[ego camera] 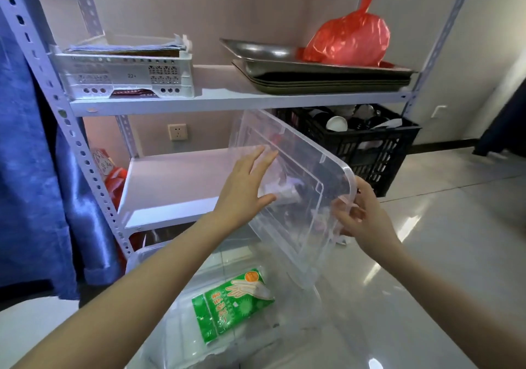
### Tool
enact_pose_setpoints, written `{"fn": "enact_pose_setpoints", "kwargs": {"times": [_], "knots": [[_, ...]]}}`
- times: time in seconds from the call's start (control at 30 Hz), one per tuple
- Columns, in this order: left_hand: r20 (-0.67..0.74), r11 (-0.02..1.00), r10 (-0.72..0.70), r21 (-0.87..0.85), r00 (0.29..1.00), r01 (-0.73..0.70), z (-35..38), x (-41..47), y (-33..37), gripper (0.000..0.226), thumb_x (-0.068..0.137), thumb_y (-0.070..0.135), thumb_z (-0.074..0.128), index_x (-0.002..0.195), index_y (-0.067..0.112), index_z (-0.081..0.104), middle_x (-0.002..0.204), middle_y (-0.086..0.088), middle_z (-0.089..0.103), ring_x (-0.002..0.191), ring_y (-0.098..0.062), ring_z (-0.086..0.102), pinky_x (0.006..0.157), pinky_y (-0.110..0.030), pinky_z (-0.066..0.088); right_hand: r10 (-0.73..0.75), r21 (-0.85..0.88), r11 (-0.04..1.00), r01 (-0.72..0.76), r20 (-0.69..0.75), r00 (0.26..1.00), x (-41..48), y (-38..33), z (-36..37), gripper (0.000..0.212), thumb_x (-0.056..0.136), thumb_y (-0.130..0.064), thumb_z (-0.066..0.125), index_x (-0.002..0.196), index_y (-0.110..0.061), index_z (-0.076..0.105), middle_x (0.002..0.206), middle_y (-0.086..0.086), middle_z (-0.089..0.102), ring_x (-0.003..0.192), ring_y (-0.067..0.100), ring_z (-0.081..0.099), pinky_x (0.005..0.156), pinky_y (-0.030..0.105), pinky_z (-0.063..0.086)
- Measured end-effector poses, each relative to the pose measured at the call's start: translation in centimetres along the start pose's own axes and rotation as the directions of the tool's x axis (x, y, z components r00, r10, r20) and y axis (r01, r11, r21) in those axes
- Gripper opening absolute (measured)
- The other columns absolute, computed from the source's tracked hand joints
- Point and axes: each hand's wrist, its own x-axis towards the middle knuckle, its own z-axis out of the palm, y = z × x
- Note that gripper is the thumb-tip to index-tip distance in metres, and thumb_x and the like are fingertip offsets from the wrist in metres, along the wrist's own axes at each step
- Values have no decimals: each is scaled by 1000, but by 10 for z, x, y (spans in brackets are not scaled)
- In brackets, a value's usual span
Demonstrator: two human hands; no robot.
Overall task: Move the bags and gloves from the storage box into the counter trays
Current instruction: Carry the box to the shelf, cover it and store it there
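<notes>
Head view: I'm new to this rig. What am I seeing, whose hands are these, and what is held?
No machine here: a person wears one camera on the head, looking down at their bare hands. The left hand lies flat against a clear lid; the right hand grips its edge, holding it tilted. Below is the open box with a green glove pack inside. Behind stands a shelf with metal trays and a red bag, a black crate lower down.
</notes>
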Motion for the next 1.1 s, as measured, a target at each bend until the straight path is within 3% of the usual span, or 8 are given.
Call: {"fn": "enact_pose_setpoints", "kwargs": {"times": [0.13,0.27,0.37,0.47,0.57,0.73,0.87,1.1], "knots": [[-43,988,84,133,996,-78,-15,13,9,92,76,34,78,149,29,23,159,-6,18,142,-28,19,114,-37,20,-23,-40,999,25,59,998,-36,-12,-20,55,87,-8,66,122,-46,47,98,-14,66,92,14,69,67,45,62],[24,955,169,244,985,-170,-34,11,2,87,72,37,79,145,23,34,156,-7,27,145,-29,19,117,-46,16,-56,-233,969,82,116,992,-63,-17,-39,64,84,1,64,120,-49,46,103,-15,67,102,4,65,77,17,55],[68,903,272,327,960,-279,-46,2,-7,55,71,35,80,117,13,61,123,-9,63,124,-27,52,115,-52,18,-50,-309,947,91,137,989,-69,-17,-47,60,83,5,64,118,-41,49,103,-10,69,101,2,64,73,6,50],[86,911,303,266,949,-315,-52,-21,-11,40,67,30,84,93,7,65,84,-9,68,77,-30,66,80,-42,51,4,-407,910,76,190,982,-61,-17,-47,53,83,1,68,109,-43,53,104,-17,66,99,1,62,75,4,47],[61,890,322,322,945,-324,-46,-64,-16,36,64,31,85,84,10,63,72,-7,62,62,-29,60,51,-31,45,157,-350,934,-73,219,963,-50,-4,-49,45,85,0,66,102,-41,61,110,-13,65,103,3,61,84,16,45],[-39,896,225,400,974,-191,-14,-158,-21,22,75,16,75,89,16,58,75,-4,58,65,-26,54,55,-33,44,547,89,824,-559,131,827,-33,21,-10,17,96,-14,53,97,-15,70,107,9,67,89,24,64,80,39,57],[46,941,101,320,994,-111,4,-210,-15,33,65,5,76,92,17,62,80,-3,60,68,-23,55,60,-30,43,594,-159,804,-574,146,791,-29,49,41,36,80,-27,75,109,-8,69,107,10,69,97,30,66,82,39,55],[482,987,-153,125,862,105,7,-265,-47,51,80,66,50,116,32,60,115,9,60,104,-14,55,90,-27,38,518,-336,799,-499,-36,855,-52,113,62,55,75,2,71,128,-5,58,125,15,64,110,29,60,92,35,45]]}}
